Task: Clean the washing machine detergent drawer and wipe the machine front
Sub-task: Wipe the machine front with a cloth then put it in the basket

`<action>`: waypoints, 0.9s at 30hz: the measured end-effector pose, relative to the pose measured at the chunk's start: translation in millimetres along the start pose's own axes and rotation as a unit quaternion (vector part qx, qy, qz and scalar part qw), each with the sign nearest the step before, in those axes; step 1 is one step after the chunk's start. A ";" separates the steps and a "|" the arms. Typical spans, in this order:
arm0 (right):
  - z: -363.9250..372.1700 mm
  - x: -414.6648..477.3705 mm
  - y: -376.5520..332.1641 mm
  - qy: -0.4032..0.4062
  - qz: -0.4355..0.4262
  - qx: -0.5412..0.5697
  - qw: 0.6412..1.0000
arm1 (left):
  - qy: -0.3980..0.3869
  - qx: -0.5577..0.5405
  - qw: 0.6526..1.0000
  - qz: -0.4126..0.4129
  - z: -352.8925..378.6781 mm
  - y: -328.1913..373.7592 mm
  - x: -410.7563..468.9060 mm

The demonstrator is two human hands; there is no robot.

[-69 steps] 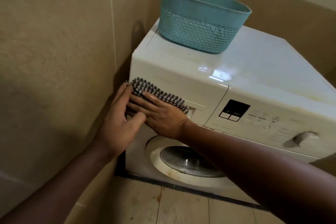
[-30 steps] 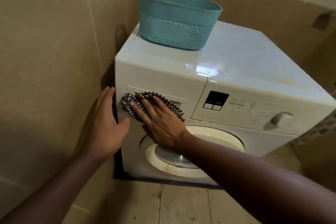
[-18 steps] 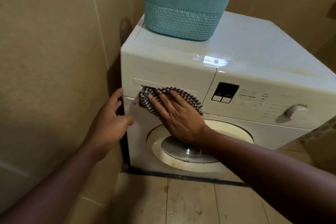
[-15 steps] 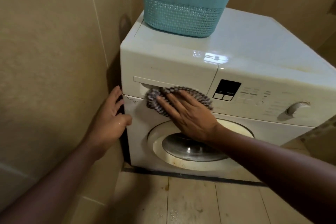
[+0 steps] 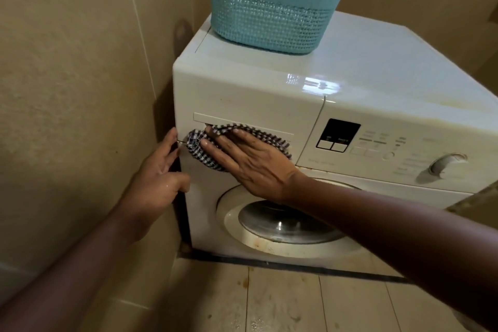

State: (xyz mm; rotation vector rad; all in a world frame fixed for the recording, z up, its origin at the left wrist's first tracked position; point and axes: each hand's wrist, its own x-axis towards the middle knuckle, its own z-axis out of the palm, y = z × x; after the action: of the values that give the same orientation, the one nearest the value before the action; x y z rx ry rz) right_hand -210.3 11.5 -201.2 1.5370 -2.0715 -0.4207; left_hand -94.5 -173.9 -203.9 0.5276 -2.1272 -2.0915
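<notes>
A white front-loading washing machine point(image 5: 242, 89) stands in a tiled corner. Its detergent drawer point(image 5: 242, 105) sits closed at the upper left of the front. My right hand point(image 5: 250, 162) lies flat with spread fingers on a black-and-white checked cloth point(image 5: 198, 149), pressing it against the drawer's lower edge. My left hand point(image 5: 159, 178) rests on the machine's front-left corner, fingers along the side and thumb on the front. The round door point(image 5: 285, 224) is below my right forearm.
A teal plastic basket point(image 5: 272, 8) stands on the machine's top at the back left. The control panel with a dark display point(image 5: 338, 133) and a dial point(image 5: 444, 163) is to the right. A beige tiled wall point(image 5: 75, 89) is close on the left. Tiled floor point(image 5: 283, 302) below.
My right hand has slid the cloth back left along the drawer's lower edge, after moving right half a second ago. My left hand stays at the machine's left corner.
</notes>
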 end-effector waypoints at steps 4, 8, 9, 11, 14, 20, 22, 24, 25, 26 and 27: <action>-0.9 -4.2 11.7 -0.012 -0.071 0.000 0.997 | -0.004 -0.003 1.000 -0.013 -0.3 0.7 -1.0; -2.6 -23.1 22.8 -0.048 -0.121 -0.023 0.991 | -0.019 -0.002 1.000 -0.019 -2.1 3.6 -4.3; -4.5 -20.9 22.7 -0.041 -0.100 -0.023 0.994 | -0.019 0.008 1.000 -0.014 -3.0 3.3 -4.4; -6.1 -2.7 15.9 -0.011 -0.069 -0.024 0.997 | -0.021 0.022 1.000 -0.009 -5.4 2.1 -4.6; -5.3 26.9 3.9 0.022 -0.050 -0.038 0.998 | -0.023 0.029 0.999 0.006 -4.5 2.6 -3.2; -5.7 5.7 10.2 0.041 -0.007 -0.042 0.998 | 0.015 0.015 1.000 0.009 -2.6 1.4 5.7; -5.0 -27.2 20.3 0.051 0.036 -0.052 0.997 | 0.015 0.005 1.000 0.004 -5.6 2.1 5.1; -3.7 -54.2 20.8 0.059 0.103 -0.061 0.991 | 0.012 0.011 1.000 0.000 -7.8 3.7 2.8; -3.0 -57.5 18.5 0.065 0.129 -0.068 0.987 | 0.012 0.017 1.000 0.001 -6.7 3.2 2.8; -3.1 -50.6 15.0 0.073 0.139 -0.071 0.985 | 0.014 0.021 1.000 0.005 -5.0 2.4 3.4; -4.3 -34.4 11.0 0.080 0.126 -0.075 0.986 | 0.017 0.019 1.000 0.008 -3.2 1.6 3.7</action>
State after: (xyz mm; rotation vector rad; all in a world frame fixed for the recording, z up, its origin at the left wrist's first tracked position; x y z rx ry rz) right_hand -208.9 47.8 -199.6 1.1654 -2.0259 -0.3377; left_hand -97.2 -178.1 -202.8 0.5434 -2.1493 -2.0220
